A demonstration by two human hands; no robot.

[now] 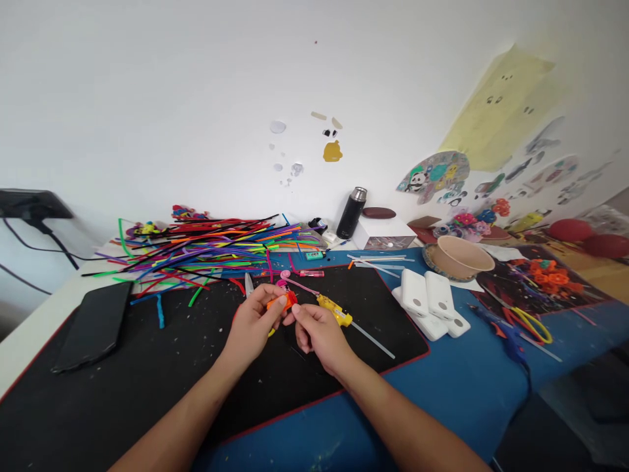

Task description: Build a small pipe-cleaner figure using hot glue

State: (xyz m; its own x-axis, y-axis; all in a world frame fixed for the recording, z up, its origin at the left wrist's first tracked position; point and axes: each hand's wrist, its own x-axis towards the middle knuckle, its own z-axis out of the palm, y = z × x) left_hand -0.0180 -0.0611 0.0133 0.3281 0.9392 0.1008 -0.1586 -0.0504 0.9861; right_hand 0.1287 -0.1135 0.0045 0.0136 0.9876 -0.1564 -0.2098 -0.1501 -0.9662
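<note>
Above the black mat (191, 373), my left hand (258, 318) pinches a small orange-and-red piece (289, 300) that looks like bent pipe cleaner. My right hand (322, 334) has its thumb and fingers closed at the right end of that same piece. Fingers cover much of it, so its full shape is hidden. Just behind the hands lies a pink curled pipe cleaner (299, 284). A yellow glue gun (334, 309) rests beside my right hand, with a translucent glue stick (373, 339) sticking out of it. A metal blade (248, 283) shows behind my left hand.
A heap of coloured pipe cleaners (211, 249) spreads along the back left, near a black phone (95, 324). White box-shaped devices (427, 295), a bowl (464, 255) and a blue glue gun (508, 337) stand to the right. A black thermos (351, 215) stands by the wall.
</note>
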